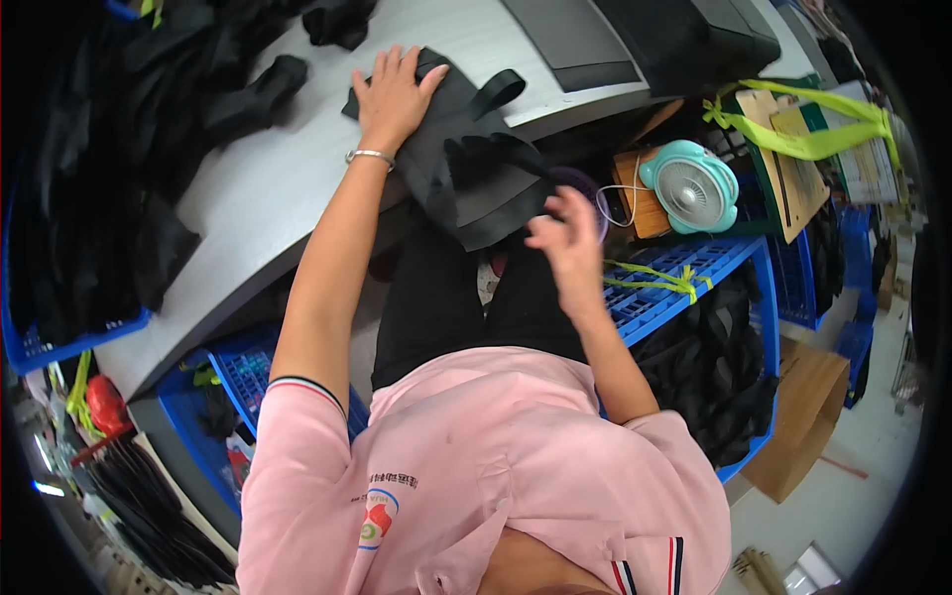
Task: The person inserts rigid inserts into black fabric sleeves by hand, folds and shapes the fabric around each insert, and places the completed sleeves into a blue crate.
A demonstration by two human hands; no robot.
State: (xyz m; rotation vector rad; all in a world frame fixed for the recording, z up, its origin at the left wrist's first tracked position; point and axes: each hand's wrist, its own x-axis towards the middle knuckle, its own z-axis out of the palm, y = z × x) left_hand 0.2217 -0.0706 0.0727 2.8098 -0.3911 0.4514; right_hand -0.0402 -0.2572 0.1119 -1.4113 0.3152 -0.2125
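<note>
Dark grey and black fabric pieces (431,149) hang over the front edge of the light table (307,149), partly above the lap. On their upper part lies my left hand (395,97), palm down with fingers spread. A black strap loop (499,91) sticks up from the fabric's right side. My right hand (570,243) is in the air just right of the fabric's lower end, slightly blurred, its fingers bent and apart with nothing visible between them.
A large pile of black fabric (99,169) covers the table's left. Flat dark panels (570,40) lie at the top right. A teal fan (694,188) stands on a wooden block (650,210) at the right. Blue crates (769,317) with black pieces stand beside the lap.
</note>
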